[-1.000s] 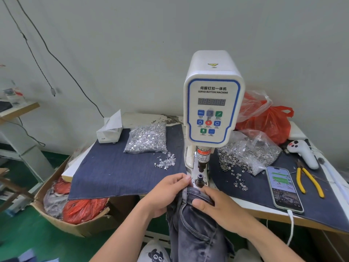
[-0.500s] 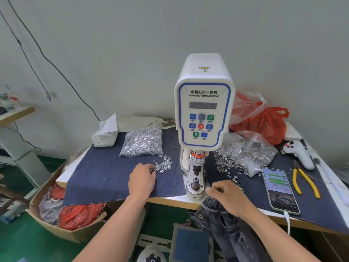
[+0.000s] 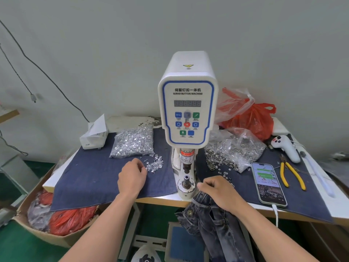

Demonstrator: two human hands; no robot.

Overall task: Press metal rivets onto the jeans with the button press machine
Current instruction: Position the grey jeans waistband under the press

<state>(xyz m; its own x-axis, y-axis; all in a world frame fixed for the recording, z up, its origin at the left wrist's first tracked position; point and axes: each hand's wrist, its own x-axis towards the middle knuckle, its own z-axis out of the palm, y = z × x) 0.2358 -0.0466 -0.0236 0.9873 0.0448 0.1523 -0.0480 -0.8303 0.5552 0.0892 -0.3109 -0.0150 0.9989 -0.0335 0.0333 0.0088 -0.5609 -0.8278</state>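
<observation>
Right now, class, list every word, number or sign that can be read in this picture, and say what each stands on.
"伺服钉扣一体机" and "SERVO BUTTON MACHINE": front panel of the button press machine.
"MENU": blue button on that panel.
Yellow warning triangle: top of the machine.
"CARE OF", "FINGER": label on the press column, partly cut off.
Digital display: digits unclear.
Other button captions and the phone screen: too small to read.

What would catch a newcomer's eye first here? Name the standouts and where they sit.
The white servo button machine towers at the centre of the table, its blue-edged panel facing the camera. Bags of silvery rivets and ring parts flank it, with a red plastic bag behind on the right. In front, the left hand reaches loose rivets while the right hand rests on the jeans.
</observation>
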